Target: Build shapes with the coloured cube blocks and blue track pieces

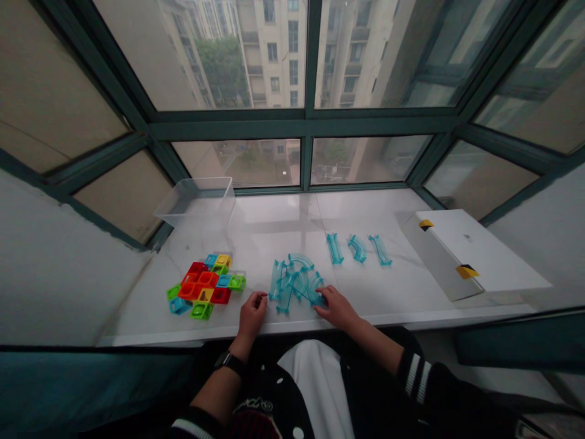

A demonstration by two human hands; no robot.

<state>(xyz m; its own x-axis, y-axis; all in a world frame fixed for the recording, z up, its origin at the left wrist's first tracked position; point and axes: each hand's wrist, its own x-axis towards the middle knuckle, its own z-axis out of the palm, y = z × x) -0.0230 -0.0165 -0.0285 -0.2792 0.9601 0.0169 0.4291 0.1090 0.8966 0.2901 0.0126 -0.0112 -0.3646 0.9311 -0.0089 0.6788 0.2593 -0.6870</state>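
Note:
A loose pile of translucent blue track pieces (292, 281), some straight and some curved, lies in front of me on the white sill. My right hand (337, 308) is at the pile's right side, its thumb and fingers closed on a curved track piece (314, 285). Just left of the pile rests my left hand (253, 314), fingers curled together, with nothing visible in them. Beyond the pile to the right, two straight track pieces (335, 249) (380, 250) and one curved track piece (357, 249) lie apart in a row.
Red, yellow, green and blue square blocks (205, 279) are grouped on the left. Behind them stands a clear plastic bin (196, 210). A white box (484, 250) with black-and-yellow tabs sits at right. Window frames (228, 127) border the white sill (283, 222).

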